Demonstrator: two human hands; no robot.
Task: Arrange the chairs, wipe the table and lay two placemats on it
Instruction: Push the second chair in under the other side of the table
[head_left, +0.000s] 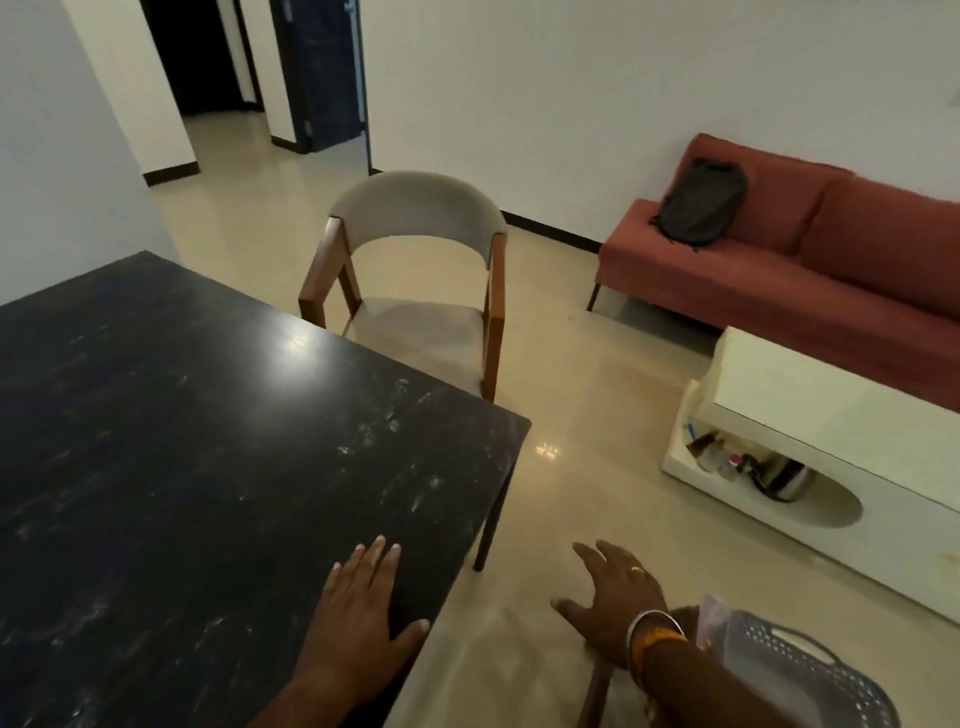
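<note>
A black marbled table (208, 441) fills the left half of the view. My left hand (363, 618) lies flat on its near right edge, fingers spread, holding nothing. My right hand (618, 603) hovers open over the floor to the right of the table, palm down, above what looks like a wooden chair part (597, 691) at the bottom edge. A chair (415, 291) with a grey curved back, grey seat and wooden arms stands at the table's far right side, its seat partly under the tabletop. No cloth or placemats are in view.
A grey perforated basket (810, 670) sits at the bottom right. A white low cabinet (831, 405) holding bottles and a kettle stands to the right. Behind it is a red sofa (779, 275) with a black backpack (701, 205). Beige floor runs between table and cabinet.
</note>
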